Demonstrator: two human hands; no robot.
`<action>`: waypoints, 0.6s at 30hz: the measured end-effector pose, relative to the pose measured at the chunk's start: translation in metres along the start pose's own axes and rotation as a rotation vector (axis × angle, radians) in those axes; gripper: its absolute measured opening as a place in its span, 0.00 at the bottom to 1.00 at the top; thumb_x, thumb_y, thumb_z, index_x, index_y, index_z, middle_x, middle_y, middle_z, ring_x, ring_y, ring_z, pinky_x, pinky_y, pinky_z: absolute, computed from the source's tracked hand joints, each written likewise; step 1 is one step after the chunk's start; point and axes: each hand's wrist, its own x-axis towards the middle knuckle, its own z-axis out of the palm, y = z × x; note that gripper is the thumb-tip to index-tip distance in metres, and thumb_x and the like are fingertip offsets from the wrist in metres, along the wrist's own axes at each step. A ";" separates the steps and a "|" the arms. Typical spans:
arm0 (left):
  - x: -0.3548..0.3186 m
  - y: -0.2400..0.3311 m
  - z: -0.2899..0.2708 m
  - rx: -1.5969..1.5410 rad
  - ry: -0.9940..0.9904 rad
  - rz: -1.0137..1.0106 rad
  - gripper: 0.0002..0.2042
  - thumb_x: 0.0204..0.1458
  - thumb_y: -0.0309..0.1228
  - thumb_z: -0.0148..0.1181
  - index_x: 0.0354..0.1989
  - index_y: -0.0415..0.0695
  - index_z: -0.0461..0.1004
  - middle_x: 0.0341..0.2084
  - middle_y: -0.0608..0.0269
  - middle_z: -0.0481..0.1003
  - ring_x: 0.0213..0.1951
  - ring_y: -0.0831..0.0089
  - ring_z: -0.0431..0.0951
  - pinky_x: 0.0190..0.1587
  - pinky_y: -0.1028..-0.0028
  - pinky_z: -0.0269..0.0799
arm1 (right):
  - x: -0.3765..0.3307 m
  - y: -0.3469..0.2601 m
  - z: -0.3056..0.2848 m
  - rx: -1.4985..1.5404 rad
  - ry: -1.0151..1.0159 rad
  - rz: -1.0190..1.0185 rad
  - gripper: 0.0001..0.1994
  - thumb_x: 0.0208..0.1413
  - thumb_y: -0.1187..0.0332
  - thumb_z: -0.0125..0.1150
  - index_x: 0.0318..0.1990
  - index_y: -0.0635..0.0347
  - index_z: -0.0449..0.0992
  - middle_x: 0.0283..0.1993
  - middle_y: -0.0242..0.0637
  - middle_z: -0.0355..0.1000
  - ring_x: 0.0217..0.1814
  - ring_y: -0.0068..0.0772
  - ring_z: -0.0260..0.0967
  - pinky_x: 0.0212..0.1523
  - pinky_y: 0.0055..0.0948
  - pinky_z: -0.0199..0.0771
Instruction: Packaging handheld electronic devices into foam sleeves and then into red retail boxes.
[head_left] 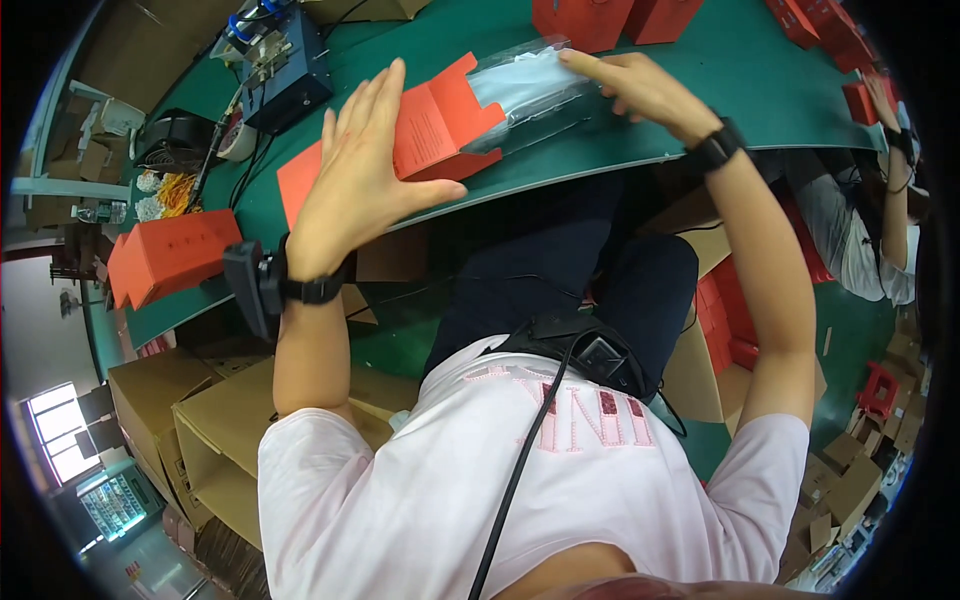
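A red cardboard box lies on its side at the table's near edge, its flapped end facing right. My left hand rests over the box's left part with fingers stretched out and thumb spread apart. From the box's open end a clear plastic bag with something pale blue inside sticks out, partly hidden within the box. At the bag's far right end is my right hand, its fingertips on the plastic and its other fingers curled. Each wrist wears a black band.
On the green table, red boxes stand at the back and more red boxes at the left. A blue device with cables sits back left. Cardboard cartons stand below left. Another person's hand reaches in far right.
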 end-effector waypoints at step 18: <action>0.001 0.034 0.006 -0.816 0.438 0.157 0.53 0.32 0.34 0.83 0.67 0.39 0.54 0.58 0.50 0.65 0.60 0.58 0.68 0.62 0.64 0.66 | -0.197 -0.180 -0.036 0.476 0.270 -0.306 0.32 0.52 0.68 0.71 0.61 0.74 0.62 0.44 0.38 0.74 0.47 0.25 0.70 0.46 0.27 0.72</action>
